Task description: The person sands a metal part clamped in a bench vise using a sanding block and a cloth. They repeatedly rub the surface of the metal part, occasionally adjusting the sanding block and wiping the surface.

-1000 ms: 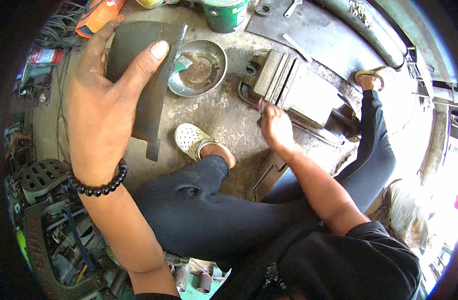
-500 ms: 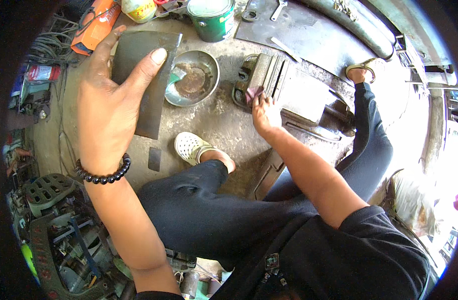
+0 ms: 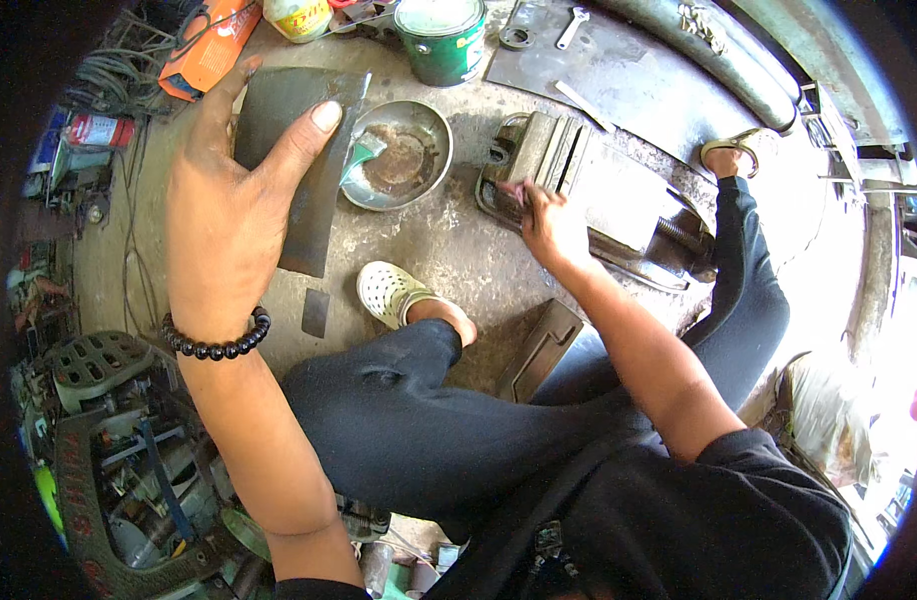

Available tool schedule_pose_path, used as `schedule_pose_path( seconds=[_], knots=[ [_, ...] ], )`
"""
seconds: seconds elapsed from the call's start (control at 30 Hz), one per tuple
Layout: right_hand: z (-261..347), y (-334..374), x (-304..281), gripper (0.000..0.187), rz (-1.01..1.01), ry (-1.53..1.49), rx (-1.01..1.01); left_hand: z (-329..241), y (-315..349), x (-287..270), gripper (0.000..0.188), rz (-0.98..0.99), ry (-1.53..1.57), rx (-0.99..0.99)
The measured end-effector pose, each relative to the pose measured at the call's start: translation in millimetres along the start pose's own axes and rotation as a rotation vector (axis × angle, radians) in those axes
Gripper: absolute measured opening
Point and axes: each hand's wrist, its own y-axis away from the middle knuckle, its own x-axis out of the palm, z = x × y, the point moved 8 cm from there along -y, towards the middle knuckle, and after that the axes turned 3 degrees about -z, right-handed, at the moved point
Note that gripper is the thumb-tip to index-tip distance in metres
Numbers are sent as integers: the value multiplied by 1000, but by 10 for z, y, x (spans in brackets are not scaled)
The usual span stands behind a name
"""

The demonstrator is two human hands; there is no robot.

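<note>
My left hand (image 3: 219, 225) grips a dark rectangular metal sheet (image 3: 307, 225) at its edges, thumb on the face, fingers round the far left side. The sheet is tilted up above the floor. My right hand (image 3: 559, 230) is closed on a small crumpled reddish cloth (image 3: 516, 190), beside the near left corner of a big metal bench vise (image 3: 624, 195). Whether the cloth touches the vise I cannot tell. Between the sheet and the vise stands a round metal pan (image 3: 419, 170) with a rusty bottom. A green-and-white brush-like thing (image 3: 364, 152) lies in it, partly hidden by the sheet.
A green paint can (image 3: 444, 50) stands behind the pan. A large steel plate (image 3: 619, 90) bears a wrench (image 3: 573, 28), a ring and a flat strip. A small dark metal piece (image 3: 317, 313) lies near my shoe (image 3: 384, 292). Scrap and tools (image 3: 129, 480) crowd the left.
My right hand has drawn slightly right and back with the cloth, its fingers more curled. My left hand still holds the sheet much the same way. The whole view has shifted slightly.
</note>
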Motion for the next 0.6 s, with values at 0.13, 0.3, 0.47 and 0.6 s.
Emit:
schedule_pose_path(
  seconds=[0.13,0.3,0.47,0.6],
  knots=[
    [-97,-205,295,50,90,431,-93,41,-30,28,69,1,-17,6],
    [-30,210,798,47,329,438,-70,45,-69,103,69,22,14,-35],
    [150,1020,835,20,591,240,-21,-23,-155,125,69,16,21,-13],
    [109,1322,811,29,657,161,-4,-86,-47,134,68,28,44,13]
  ],
)
